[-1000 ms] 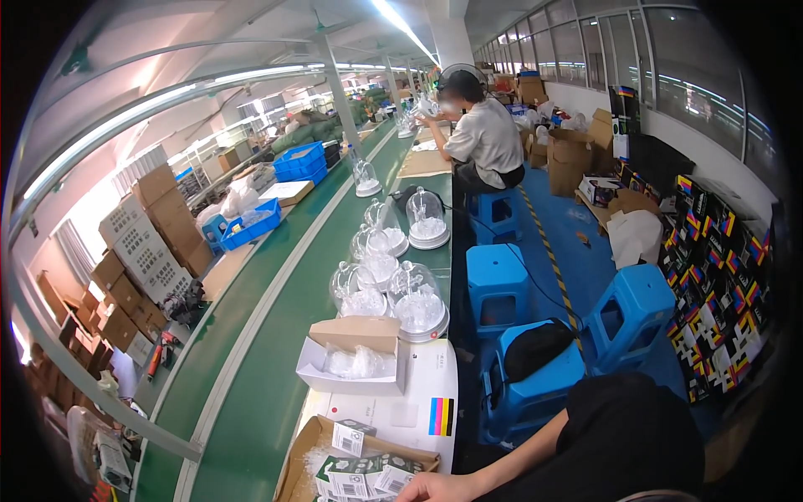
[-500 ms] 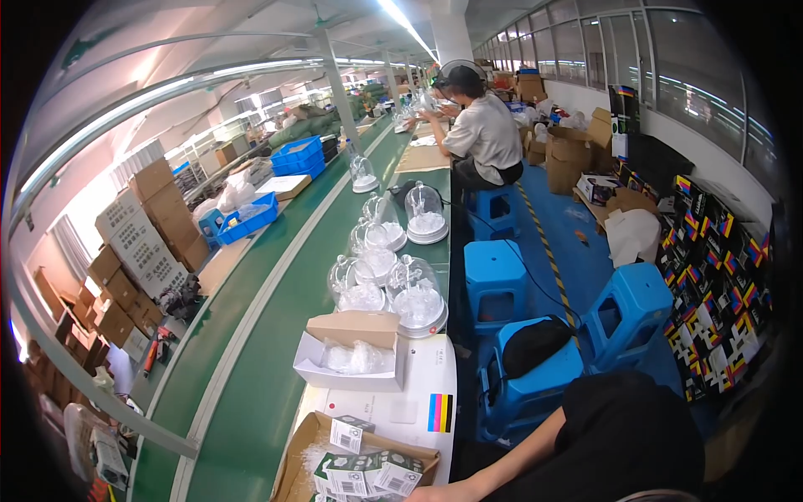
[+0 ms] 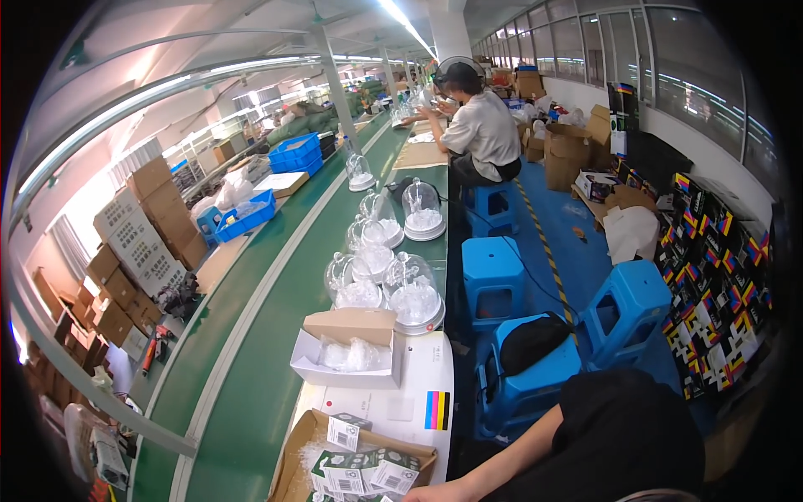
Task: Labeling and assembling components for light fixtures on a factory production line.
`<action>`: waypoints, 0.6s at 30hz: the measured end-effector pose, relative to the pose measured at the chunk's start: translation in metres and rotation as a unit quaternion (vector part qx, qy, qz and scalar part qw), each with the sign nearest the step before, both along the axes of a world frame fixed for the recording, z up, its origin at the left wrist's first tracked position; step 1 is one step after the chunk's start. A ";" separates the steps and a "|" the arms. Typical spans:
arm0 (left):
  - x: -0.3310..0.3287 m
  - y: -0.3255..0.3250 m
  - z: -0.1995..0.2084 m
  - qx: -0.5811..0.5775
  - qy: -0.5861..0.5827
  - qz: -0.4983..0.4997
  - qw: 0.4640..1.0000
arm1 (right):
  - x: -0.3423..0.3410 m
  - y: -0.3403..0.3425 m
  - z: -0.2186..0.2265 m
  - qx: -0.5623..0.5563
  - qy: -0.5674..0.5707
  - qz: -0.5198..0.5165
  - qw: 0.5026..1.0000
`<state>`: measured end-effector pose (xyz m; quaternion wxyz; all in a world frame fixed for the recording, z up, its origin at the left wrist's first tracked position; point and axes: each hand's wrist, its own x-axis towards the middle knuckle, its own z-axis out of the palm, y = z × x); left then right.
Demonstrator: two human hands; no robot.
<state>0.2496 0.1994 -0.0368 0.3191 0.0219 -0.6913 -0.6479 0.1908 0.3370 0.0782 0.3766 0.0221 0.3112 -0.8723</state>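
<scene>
My right forearm comes in from the lower right, below a black sleeve. Only part of my right hand [image 3: 437,494] shows, at the bottom edge beside an open cardboard box [image 3: 425,458]; its fingers are cut off from view. In that box lie several small green-and-white cartons [image 3: 361,470] and clear plastic bits. Just beyond stands an open white box [image 3: 345,365] with crumpled clear plastic packaging [image 3: 358,355] inside. Farther up the bench, several clear domes with white bases [image 3: 414,294] stand upright. My left hand is out of view.
A long green bench [image 3: 251,368] runs away from me. Blue stools [image 3: 492,276] stand to the right, one carrying a black bag [image 3: 535,345]. A co-worker [image 3: 483,134] sits farther along. Stacked black cartons [image 3: 711,284] line the right wall; a blue crate [image 3: 247,219] sits left.
The whole view has shifted very slightly. My right hand stays at the bottom edge by the cardboard box, and the boxes and domes keep their places.
</scene>
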 end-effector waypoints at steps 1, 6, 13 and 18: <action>-0.001 0.004 0.002 -0.001 0.007 -0.008 1.000 | -0.006 0.004 -0.046 -0.063 0.068 0.045 0.995; -0.002 0.000 0.004 -0.011 0.031 0.015 0.999 | -0.002 0.007 0.005 -0.149 0.054 0.063 0.985; 0.001 -0.002 0.015 -0.023 0.061 0.026 0.998 | 0.004 0.011 0.024 0.015 0.198 -0.044 0.979; -0.001 0.001 0.021 -0.030 0.087 0.028 0.995 | 0.006 0.020 0.036 -0.056 0.316 -0.030 0.947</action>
